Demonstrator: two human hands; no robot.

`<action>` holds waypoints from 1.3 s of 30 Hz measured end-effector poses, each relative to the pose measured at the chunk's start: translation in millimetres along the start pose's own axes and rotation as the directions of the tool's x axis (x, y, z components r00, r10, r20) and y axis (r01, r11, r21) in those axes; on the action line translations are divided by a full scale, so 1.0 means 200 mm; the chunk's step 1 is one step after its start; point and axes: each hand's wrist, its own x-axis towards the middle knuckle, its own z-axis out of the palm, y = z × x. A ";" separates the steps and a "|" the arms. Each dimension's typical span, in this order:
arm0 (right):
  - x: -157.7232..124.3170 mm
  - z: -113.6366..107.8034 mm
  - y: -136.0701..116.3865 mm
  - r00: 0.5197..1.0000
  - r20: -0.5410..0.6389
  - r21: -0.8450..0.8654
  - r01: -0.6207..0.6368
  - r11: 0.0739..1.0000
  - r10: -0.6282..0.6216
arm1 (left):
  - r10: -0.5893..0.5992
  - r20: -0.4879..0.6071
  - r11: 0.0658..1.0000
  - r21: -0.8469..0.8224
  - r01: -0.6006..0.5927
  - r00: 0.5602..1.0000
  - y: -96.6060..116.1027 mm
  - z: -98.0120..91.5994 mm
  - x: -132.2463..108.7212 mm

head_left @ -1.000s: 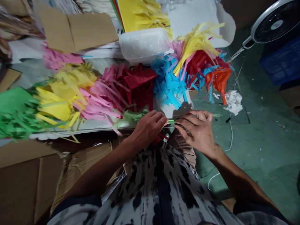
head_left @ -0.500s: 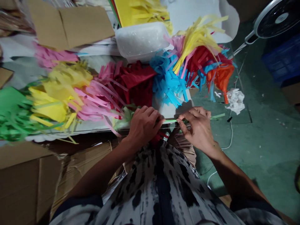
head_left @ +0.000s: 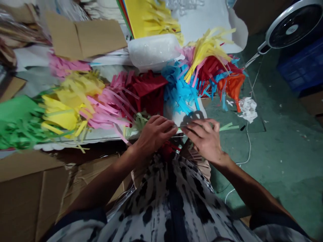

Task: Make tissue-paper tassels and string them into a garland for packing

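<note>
Green paper strip (head_left: 225,127) is pinched between the fingers of the left hand (head_left: 159,130) and right hand (head_left: 204,137), apparently to be kept taut at the near edge of the white surface (head_left: 172,115); its forked tail is left protruding rightward. Blue fringe (head_left: 179,89) and dark-red fringe (head_left: 152,89) are laid beyond, presumably within reach.

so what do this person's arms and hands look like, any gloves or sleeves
No gloves show: the left hand and right hand are both bare, as are the forearms. The loose short sleeves match the pale grey-white, dark-blotched shirt and end in a dark band.
</note>
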 end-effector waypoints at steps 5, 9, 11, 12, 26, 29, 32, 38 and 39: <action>-0.05 0.03 -0.07 0.997 -0.060 0.016 0.050 0.999 -0.049 | -0.018 -0.072 0.999 0.036 0.020 0.997 0.12 -0.01 -0.04; -0.07 0.07 -0.11 0.991 -0.133 -0.033 0.029 0.999 -0.033 | -0.042 -0.141 0.996 0.069 0.052 0.989 0.18 0.03 -0.11; -0.07 0.07 -0.12 0.983 -0.180 -0.066 0.027 0.997 -0.038 | -0.059 -0.174 0.996 0.057 0.069 0.983 0.20 0.04 -0.12; -0.07 0.07 -0.12 0.980 -0.195 -0.074 0.035 0.997 -0.049 | -0.083 -0.188 0.995 0.036 0.091 0.979 0.21 0.04 -0.12; 0.06 -0.23 -0.13 0.898 -0.415 -0.136 0.097 0.986 -0.145 | -0.485 0.627 -0.451 -0.777 0.440 0.610 0.30 -0.24 0.05; 0.09 -0.23 -0.15 0.901 -0.427 -0.043 0.068 0.997 -0.080 | -0.403 0.679 -0.589 -0.706 0.394 0.614 0.30 -0.24 0.05; 0.12 -0.21 -0.20 0.907 -0.406 0.220 -0.025 0.975 0.115 | -0.466 0.609 -0.520 -0.776 0.358 0.642 0.31 -0.22 0.06; 0.25 -0.15 -0.25 0.832 -0.094 0.866 -0.203 0.458 0.547 | -0.735 0.241 -0.164 -0.970 0.178 0.634 0.28 -0.21 0.12; 0.27 -0.15 -0.25 0.821 -0.056 0.892 -0.215 0.398 0.569 | -0.740 0.229 -0.154 -0.973 0.172 0.633 0.27 -0.21 0.13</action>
